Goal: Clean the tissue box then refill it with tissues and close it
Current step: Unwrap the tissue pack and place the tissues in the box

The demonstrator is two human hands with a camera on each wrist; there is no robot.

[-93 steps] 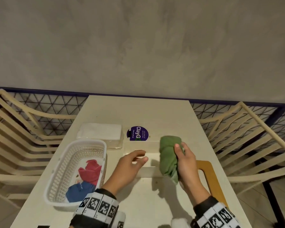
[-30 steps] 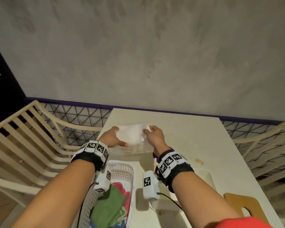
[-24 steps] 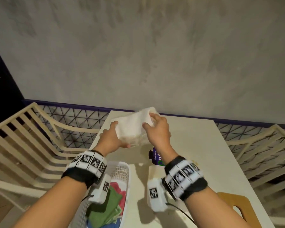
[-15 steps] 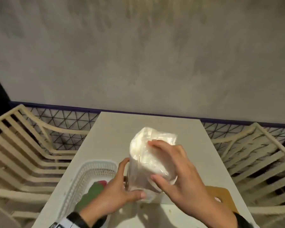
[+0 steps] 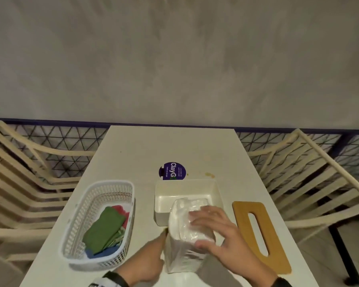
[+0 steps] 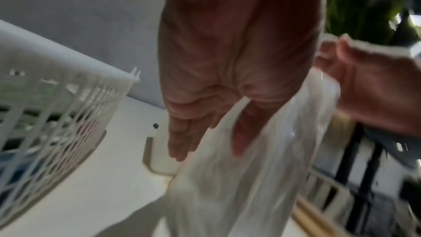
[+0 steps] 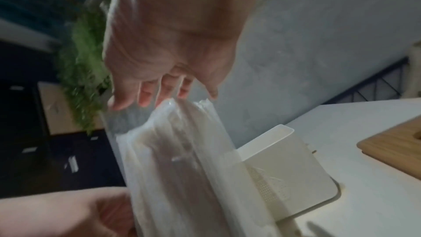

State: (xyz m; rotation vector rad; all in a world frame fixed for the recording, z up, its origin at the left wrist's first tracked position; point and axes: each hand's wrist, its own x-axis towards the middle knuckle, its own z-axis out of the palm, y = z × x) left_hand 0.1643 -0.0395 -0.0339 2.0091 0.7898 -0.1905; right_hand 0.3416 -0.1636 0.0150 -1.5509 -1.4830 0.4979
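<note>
Holding tissue pack [image 5: 184,241] on end before tissue box [image 5: 160,204] | left hand [image 5: 147,259], right hand [image 5: 222,239] both grip it | likely light, soft, slippery: clasp broad sides.

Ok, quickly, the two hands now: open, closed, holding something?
Left hand: holds the tissue pack by its side.
Right hand: grips the top of the tissue pack.

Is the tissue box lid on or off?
Off: the wooden lid lies on the table beside the open tissue box.
</note>
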